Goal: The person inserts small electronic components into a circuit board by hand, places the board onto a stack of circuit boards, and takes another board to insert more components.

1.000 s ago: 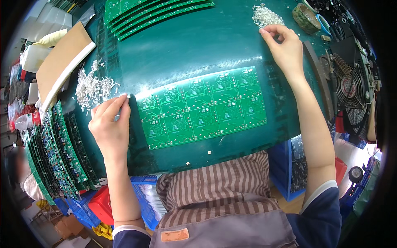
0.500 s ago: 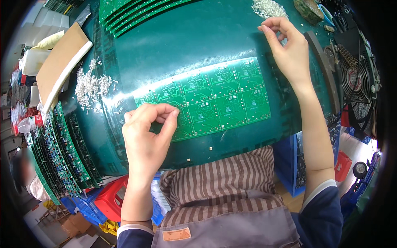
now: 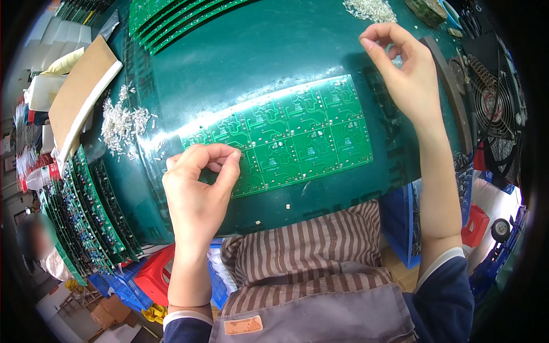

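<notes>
A green circuit board panel (image 3: 286, 150), divided into several units, lies flat on the dark green work mat (image 3: 240, 60). Over the panel's left end is my left hand (image 3: 203, 174), thumb and forefinger pinched together; anything between the tips is too small to make out. My right hand (image 3: 403, 71) hovers beyond the panel's far right corner, its fingers curled and the thumb near the forefinger tip. Whatever it may pinch cannot be seen. Just past it sits a pile of small clear parts (image 3: 370, 10), and a second pile of such parts (image 3: 123, 123) lies left of the panel.
Stacked green boards (image 3: 171, 26) stand at the far edge. Upright populated boards (image 3: 91, 211) line the left side, below a brown cardboard sheet (image 3: 80, 86). A dark bar (image 3: 452, 97) and a fan (image 3: 490, 106) are at the right. Blue crates (image 3: 400, 223) stand below.
My left thumb and forefinger have closed tighter. My right hand has shifted slightly right. The whole scene is displaced a little by head motion.
</notes>
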Tool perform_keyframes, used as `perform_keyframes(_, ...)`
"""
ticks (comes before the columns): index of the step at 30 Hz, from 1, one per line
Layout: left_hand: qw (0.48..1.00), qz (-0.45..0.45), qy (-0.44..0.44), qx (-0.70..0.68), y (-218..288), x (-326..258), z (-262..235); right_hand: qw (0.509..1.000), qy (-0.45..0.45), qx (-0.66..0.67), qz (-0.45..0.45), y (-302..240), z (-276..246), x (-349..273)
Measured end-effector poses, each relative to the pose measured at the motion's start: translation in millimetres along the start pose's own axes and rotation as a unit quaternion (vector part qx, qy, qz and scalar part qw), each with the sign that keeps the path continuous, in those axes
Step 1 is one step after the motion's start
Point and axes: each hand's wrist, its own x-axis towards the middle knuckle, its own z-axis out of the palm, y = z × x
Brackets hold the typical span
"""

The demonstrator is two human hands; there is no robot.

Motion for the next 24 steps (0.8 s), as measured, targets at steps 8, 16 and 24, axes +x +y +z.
perform_keyframes(8,0.993,0.084,-0.008,0.077,7,2,-5,0.987,-0.087,0.121,0.053,-39,-7,-63)
perform_keyframes(16,0.973,0.149,-0.023,0.175,18,6,-7,0.989,-0.092,0.113,0.021,-41,-6,-77)
perform_keyframes(24,0.968,0.158,-0.045,0.190,19,7,-8,0.987,-0.077,0.138,0.039,-34,-6,-76)
